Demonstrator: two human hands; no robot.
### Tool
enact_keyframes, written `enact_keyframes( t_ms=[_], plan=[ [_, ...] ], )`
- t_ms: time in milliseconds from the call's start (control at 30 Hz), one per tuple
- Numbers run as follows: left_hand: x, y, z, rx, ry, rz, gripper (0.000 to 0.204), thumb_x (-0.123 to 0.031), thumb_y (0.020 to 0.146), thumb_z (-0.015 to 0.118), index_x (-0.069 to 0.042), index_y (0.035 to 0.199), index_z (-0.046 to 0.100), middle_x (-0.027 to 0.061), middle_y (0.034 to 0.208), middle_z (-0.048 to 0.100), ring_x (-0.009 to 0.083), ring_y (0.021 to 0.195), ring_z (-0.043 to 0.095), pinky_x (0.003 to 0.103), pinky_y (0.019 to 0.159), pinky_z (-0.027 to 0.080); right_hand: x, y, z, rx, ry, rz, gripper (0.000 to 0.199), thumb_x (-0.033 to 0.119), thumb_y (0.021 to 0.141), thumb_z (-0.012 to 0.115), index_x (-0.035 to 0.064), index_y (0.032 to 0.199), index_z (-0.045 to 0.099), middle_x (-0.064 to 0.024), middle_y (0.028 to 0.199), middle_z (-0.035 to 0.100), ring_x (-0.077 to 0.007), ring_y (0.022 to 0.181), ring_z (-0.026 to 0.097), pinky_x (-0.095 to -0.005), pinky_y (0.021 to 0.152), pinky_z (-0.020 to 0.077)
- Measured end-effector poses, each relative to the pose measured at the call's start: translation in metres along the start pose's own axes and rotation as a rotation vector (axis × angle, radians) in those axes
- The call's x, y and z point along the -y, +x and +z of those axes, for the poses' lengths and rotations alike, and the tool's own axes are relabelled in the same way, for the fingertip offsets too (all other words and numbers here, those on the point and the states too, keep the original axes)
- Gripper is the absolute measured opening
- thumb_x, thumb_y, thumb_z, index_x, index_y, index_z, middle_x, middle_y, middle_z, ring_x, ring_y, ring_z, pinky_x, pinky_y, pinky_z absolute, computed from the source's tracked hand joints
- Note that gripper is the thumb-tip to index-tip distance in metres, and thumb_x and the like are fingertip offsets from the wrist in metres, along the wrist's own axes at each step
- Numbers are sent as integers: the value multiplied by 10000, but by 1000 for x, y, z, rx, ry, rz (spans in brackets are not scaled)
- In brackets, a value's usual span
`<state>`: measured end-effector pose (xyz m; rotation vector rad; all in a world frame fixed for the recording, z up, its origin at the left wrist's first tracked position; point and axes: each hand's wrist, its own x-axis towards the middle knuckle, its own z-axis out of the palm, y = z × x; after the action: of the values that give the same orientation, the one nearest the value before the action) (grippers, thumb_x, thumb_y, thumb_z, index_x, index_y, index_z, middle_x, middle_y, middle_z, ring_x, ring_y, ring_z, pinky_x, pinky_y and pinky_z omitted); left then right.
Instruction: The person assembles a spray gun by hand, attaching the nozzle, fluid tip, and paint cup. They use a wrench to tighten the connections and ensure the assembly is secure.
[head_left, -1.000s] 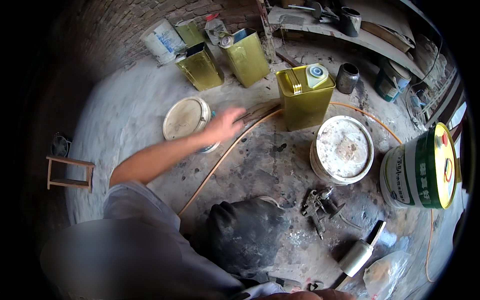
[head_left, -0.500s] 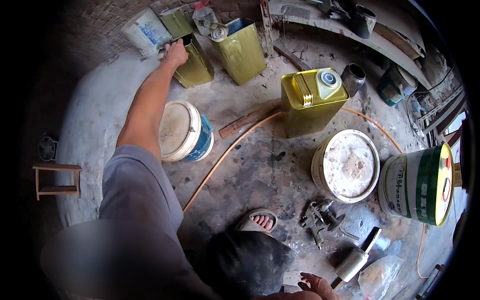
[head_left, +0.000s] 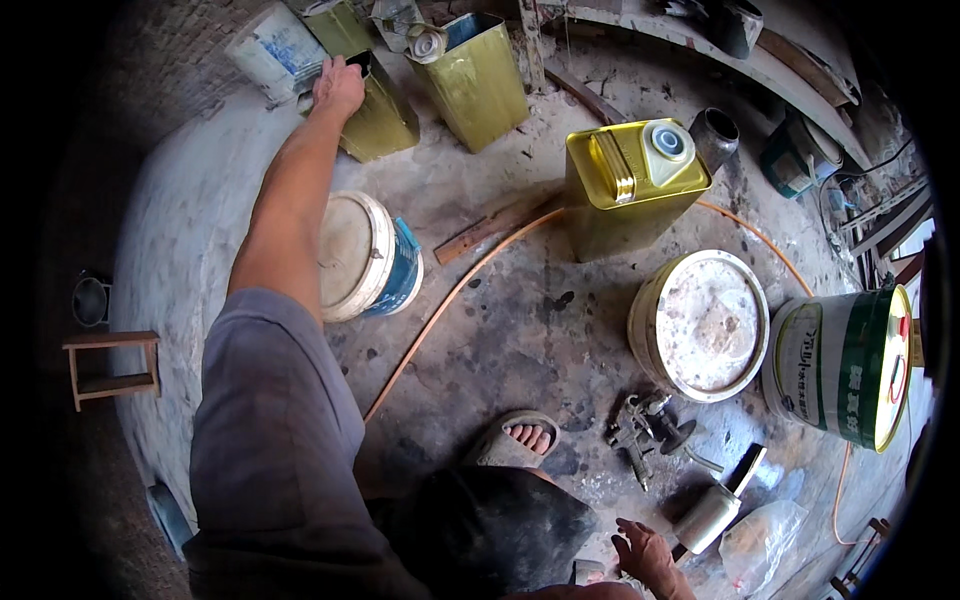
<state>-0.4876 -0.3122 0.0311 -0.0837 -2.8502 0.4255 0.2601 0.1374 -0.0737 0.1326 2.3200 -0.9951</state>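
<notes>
My left arm stretches far forward, and my left hand (head_left: 338, 88) is closed over the rim of an open gold tin can (head_left: 385, 122); its fingertips are partly hidden. Beside that can stands another open gold tin (head_left: 477, 88) with a round spout. A white bucket (head_left: 277, 52) leans behind the hand. Low in the view, my right hand (head_left: 645, 555) holds nothing, its fingers apart. Closest to it lies a silver cylinder (head_left: 708, 518) with a flat strip at its upper end. A metal spray gun (head_left: 635, 435) rests on the floor above that.
A lidded white-and-blue bucket (head_left: 360, 255) stands below my left forearm. Ahead are a shiny gold can (head_left: 635, 190), a lidded pail (head_left: 700, 325) and a green-and-white bucket (head_left: 830, 365). An orange hose (head_left: 455, 295) curves across the stained floor. A wooden stool (head_left: 113, 370) is far left.
The view has shifted slightly. My left hand stays at the can's rim. My right hand has come a little further into view, moving up and to the right.
</notes>
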Motion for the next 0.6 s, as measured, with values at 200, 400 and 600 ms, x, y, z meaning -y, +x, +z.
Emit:
enact_keyframes(
  t_ms=[200, 400, 600],
  plan=[
    [7, -26, 6, 75, -200, -39, 313, -167, 996, 453, -104, 1194, 686, 222, 1267, 662, 440, 1196, 621, 550, 994, 492, -4, -3, 4, -29, 17, -7, 364, 174, 890, 711, 22, 1212, 634, -214, 998, 733, -404, 912, 714, -477, 794, 584],
    [10, -45, -20, 168, -132, 200, 278, -103, 928, 559, -119, 1173, 689, 225, 1167, 696, 419, 1134, 651, 522, 947, 520, -10, -7, 11, -84, 6, -34, 354, 176, 892, 708, 16, 1201, 641, -218, 1000, 730, -412, 905, 710, -483, 790, 581],
    [8, -77, -52, 168, -231, 638, 204, -61, 864, 687, -48, 1059, 630, 189, 1009, 687, 418, 1001, 644, 523, 822, 512, 1, -8, 9, -63, 60, -17, 326, 169, 900, 695, 8, 1180, 658, -217, 1014, 730, -409, 909, 709, -468, 811, 580]
  ],
)
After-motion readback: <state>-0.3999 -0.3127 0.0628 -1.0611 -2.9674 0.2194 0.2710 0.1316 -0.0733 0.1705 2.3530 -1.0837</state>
